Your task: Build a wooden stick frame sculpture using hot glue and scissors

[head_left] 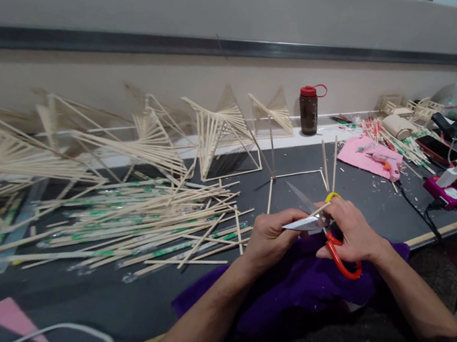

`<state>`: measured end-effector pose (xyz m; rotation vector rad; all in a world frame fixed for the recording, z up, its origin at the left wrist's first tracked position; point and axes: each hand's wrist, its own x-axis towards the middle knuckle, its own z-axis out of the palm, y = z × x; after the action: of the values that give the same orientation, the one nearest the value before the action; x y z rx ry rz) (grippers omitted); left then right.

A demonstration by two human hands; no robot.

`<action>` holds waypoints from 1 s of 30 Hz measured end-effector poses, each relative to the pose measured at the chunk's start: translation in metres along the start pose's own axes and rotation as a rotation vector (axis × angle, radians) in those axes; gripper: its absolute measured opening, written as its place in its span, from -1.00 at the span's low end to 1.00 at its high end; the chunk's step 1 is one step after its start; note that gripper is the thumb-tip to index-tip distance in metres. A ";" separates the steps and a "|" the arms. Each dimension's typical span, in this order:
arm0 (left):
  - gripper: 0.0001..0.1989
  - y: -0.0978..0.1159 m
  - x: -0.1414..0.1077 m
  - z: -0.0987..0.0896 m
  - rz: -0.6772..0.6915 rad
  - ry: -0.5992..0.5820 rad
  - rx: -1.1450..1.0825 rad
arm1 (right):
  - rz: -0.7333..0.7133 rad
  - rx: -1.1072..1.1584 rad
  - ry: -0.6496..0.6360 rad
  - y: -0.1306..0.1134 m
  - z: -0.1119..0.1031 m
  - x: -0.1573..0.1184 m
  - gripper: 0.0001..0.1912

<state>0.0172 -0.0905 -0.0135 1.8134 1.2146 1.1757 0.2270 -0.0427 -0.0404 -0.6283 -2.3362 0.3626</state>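
Observation:
Scissors (335,252) with red and yellow handles are gripped in my right hand (350,231), their blades spread apart and pointing left. A short wooden stick (319,209) lies between the blades. My left hand (271,240) is closed just left of the blades, its fingers pinched at the near end of the stick, partly hidden. Under both hands is a purple cloth (291,288). Just beyond them, a thin stick frame (299,173) rests on the dark table (133,310), with a few sticks standing upright by my right hand.
Loose sticks (158,217), some in green-marked wrappers, cover the table's left. Twisted stick models (218,128) stand along the wall. A dark bottle (308,111) with a red lid stands at the back. Rightward are a glue gun (386,163) on pink cloth (353,152), a phone (438,150) and cables.

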 end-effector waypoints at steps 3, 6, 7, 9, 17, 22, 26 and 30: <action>-0.81 0.006 0.000 -0.001 -0.055 -0.040 -0.018 | 0.007 0.007 -0.013 0.001 0.000 -0.001 -0.16; -0.76 0.009 0.000 -0.001 -0.087 -0.093 -0.020 | 0.002 0.023 -0.024 0.001 -0.001 -0.001 -0.16; -0.73 0.010 0.001 -0.002 -0.092 -0.108 -0.013 | 0.005 0.030 -0.031 0.001 -0.002 -0.001 -0.15; -0.71 0.010 0.001 -0.002 -0.098 -0.137 0.008 | 0.019 0.041 -0.051 0.001 -0.002 -0.001 -0.15; -0.72 0.012 0.003 -0.006 -0.085 -0.224 0.013 | -0.009 0.110 -0.043 0.002 -0.002 -0.001 -0.23; -0.75 0.011 0.003 -0.005 -0.075 -0.213 0.004 | -0.069 0.122 -0.018 0.003 -0.003 -0.003 -0.36; -0.72 0.009 0.002 -0.003 -0.052 -0.177 0.008 | -0.064 0.125 -0.026 0.005 -0.004 -0.003 -0.44; -0.70 0.006 0.002 0.000 -0.072 -0.140 0.000 | -0.068 0.120 -0.006 0.006 -0.003 -0.004 -0.44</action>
<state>0.0198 -0.0912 -0.0075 1.8053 1.1886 0.9912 0.2339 -0.0393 -0.0428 -0.4899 -2.3152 0.4697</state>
